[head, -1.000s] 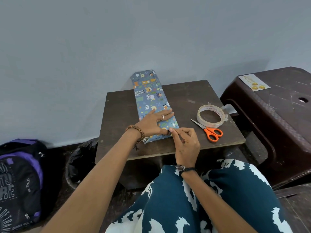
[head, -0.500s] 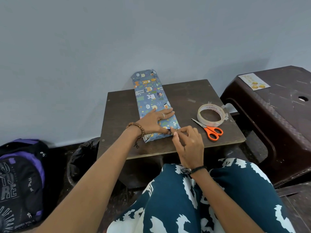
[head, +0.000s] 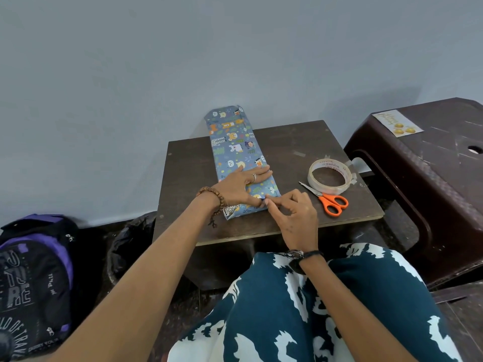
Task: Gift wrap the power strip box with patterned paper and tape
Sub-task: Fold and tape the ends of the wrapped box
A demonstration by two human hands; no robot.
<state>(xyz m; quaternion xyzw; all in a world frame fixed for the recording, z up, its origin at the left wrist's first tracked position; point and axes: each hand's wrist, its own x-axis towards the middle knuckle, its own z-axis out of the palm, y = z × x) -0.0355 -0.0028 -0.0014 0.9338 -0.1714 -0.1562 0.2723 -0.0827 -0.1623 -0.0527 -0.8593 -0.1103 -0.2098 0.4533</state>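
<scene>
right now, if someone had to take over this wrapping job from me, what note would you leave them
Left hand: flat, fingers straight, pressing down on the wrapped box near its close end.
Right hand: fingers pinch the paper at the box's near right corner; whether a piece of tape is under them cannot be told.
Things: box lies lengthwise on the small table, far end past the table's back edge. Tape roll and orange scissors sit to its right, untouched.
Done: patterned paper covers the long body.
Left: likely fold and tape the near end; the far end looks folded, but check it.
</scene>
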